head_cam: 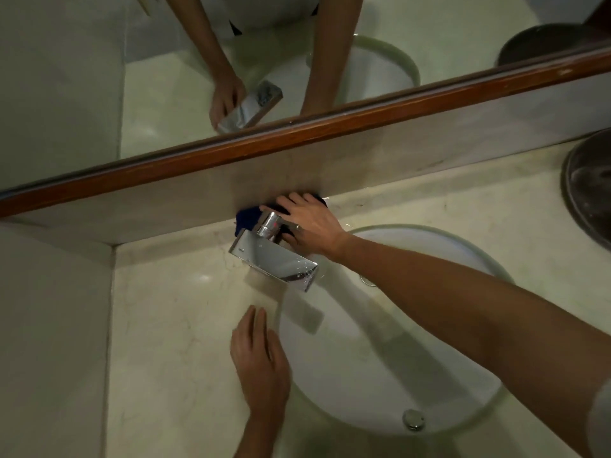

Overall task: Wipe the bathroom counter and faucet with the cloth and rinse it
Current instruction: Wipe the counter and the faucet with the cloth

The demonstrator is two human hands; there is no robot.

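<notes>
On the counter (172,342): left hand (261,355) flat, right hand (310,226) pressing one cloth (248,218) behind one faucet (274,259).

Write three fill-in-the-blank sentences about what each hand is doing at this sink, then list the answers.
The right hand presses a dark blue ____ behind the faucet.
The left hand lies flat on the ____, beside the basin.
Above the backsplash runs the wooden frame of a ____.

Answers: cloth; counter; mirror
</notes>
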